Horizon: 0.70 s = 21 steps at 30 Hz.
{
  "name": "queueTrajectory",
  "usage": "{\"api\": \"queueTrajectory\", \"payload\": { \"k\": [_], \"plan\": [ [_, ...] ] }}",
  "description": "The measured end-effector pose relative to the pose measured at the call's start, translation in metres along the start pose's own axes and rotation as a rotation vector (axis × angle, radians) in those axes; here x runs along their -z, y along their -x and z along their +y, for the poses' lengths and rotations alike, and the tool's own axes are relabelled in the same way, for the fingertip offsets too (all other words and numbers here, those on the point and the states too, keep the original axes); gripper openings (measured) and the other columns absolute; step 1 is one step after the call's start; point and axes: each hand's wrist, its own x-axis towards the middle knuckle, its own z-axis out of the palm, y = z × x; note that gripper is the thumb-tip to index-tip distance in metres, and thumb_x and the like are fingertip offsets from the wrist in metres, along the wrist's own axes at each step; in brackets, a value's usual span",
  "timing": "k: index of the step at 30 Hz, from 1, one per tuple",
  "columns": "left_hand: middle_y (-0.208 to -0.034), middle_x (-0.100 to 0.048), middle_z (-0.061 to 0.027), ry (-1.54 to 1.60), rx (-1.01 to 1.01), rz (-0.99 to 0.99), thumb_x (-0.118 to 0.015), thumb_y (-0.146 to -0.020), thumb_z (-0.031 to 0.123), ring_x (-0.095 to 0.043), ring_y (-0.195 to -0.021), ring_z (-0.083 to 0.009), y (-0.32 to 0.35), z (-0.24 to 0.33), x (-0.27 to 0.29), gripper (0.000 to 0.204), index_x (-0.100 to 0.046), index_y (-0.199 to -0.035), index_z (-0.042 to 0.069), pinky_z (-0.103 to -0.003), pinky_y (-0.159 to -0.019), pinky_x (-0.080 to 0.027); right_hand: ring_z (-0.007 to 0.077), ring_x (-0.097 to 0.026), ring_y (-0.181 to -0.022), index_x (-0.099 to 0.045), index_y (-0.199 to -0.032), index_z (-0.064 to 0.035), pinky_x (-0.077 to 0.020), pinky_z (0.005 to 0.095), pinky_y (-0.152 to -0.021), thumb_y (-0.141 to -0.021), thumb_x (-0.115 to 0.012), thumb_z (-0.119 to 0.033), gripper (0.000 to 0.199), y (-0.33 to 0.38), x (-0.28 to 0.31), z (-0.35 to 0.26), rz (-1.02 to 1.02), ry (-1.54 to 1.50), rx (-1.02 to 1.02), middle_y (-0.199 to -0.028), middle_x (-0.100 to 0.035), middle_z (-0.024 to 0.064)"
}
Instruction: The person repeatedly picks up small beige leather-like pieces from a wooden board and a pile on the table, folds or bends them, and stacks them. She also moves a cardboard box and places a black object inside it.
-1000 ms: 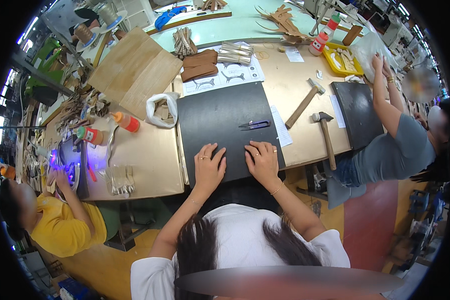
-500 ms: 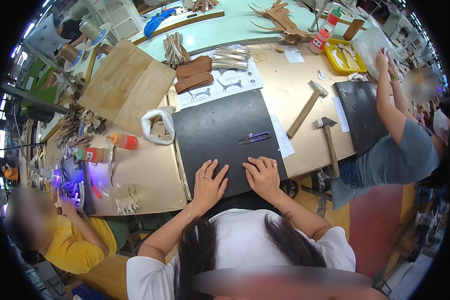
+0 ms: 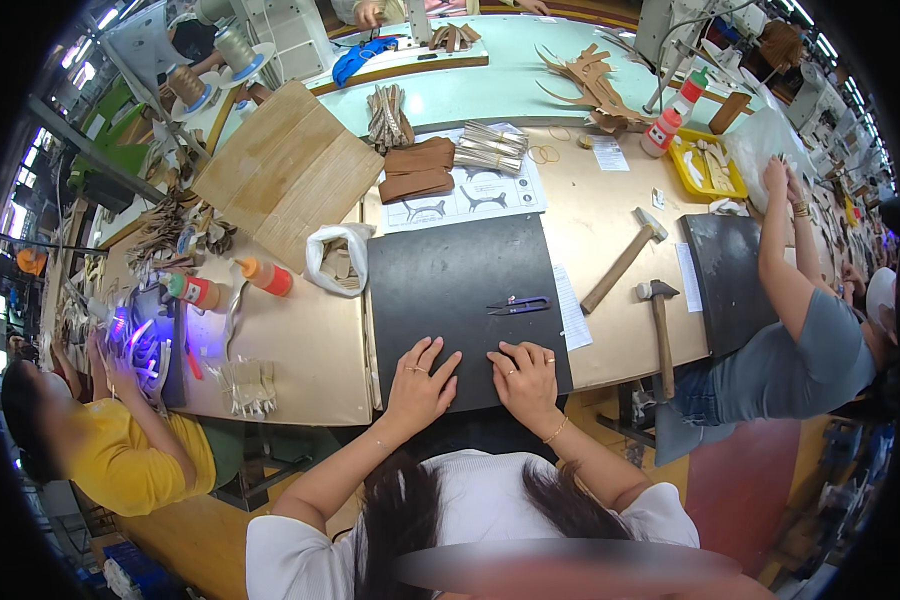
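Head view, left hand: I see my left hand (image 3: 417, 385) lying flat, fingers spread and gripping nothing, palm down on the near edge of the black mat (image 3: 460, 300).
Head view, right hand: my right hand (image 3: 525, 380) rests the same way just beside it, open and empty, fingertips on the mat.
Head view, nearest tool: small thread snips (image 3: 517, 305) lie on the mat beyond my right hand, apart from both hands.
Step in hand, my judgement: I keep both palms pressing evenly so the mat lies flat and square to the bench edge; I would lift the snips by the middle, blades pointed away.
Containers, white bag: an open plastic bag (image 3: 337, 258) sits at the mat's far left corner, holding pale tan pieces.
Containers, yellow tray: a yellow tray (image 3: 712, 168) stands far right on the bench, holding small pale parts I cannot identify.
Containers, bottles: two orange-capped squeeze bottles (image 3: 232, 282) lie tipped on the bench, left of the bag; contents are hidden.
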Motion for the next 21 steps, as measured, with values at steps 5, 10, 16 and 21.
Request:
{"api": "queueTrajectory", "payload": {
  "k": [5, 10, 16, 21],
  "plan": [
    [-0.133, -0.047, -0.0171, -0.012, -0.006, -0.022, -0.069, -0.081, 0.018, -0.041, -0.127, -0.0361, -0.001, 0.000, 0.002, 0.044, -0.061, -0.124, 0.011, -0.048, -0.101, -0.038, 0.0221, -0.056, -0.097, -0.068, -0.101, -0.0126, -0.0405, 0.0381, -0.084, -0.077, -0.070, -0.013, 0.024, -0.001, 0.002, 0.000, -0.008, -0.011, -0.021, -0.105, -0.063, 0.0022],
    [-0.134, -0.046, -0.0182, 0.025, 0.037, -0.066, -0.069, -0.081, 0.019, -0.041, -0.128, -0.0370, -0.004, 0.003, 0.007, 0.044, -0.061, -0.124, 0.011, -0.048, -0.103, -0.036, 0.0225, -0.055, -0.100, -0.068, -0.102, -0.0116, -0.0409, 0.0382, -0.083, -0.078, -0.070, -0.014, 0.023, -0.004, 0.010, 0.001, -0.077, -0.071, -0.039, -0.109, -0.061, 0.0040],
    [-0.146, -0.034, -0.0199, -0.032, 0.186, -0.104, -0.069, -0.084, 0.029, -0.025, -0.139, -0.0394, -0.012, 0.004, 0.002, 0.057, -0.050, -0.136, 0.012, -0.054, -0.113, -0.021, 0.0248, -0.055, -0.099, -0.067, -0.109, -0.0121, -0.0413, 0.0395, -0.082, -0.081, -0.070, -0.018, 0.029, -0.015, 0.016, 0.026, -0.351, -0.235, 0.154, -0.114, -0.060, 0.0072],
    [-0.151, -0.030, -0.0191, -0.114, 0.180, -0.234, -0.065, -0.086, 0.040, -0.022, -0.142, -0.0377, -0.016, 0.002, 0.000, 0.059, -0.049, -0.138, 0.016, -0.058, -0.113, -0.018, 0.0241, -0.055, -0.101, -0.065, -0.115, -0.0159, -0.0411, 0.0399, -0.082, -0.082, -0.067, -0.023, 0.034, -0.017, 0.013, 0.025, -0.419, -0.186, 0.187, -0.120, -0.059, 0.0074]
  ]
}}
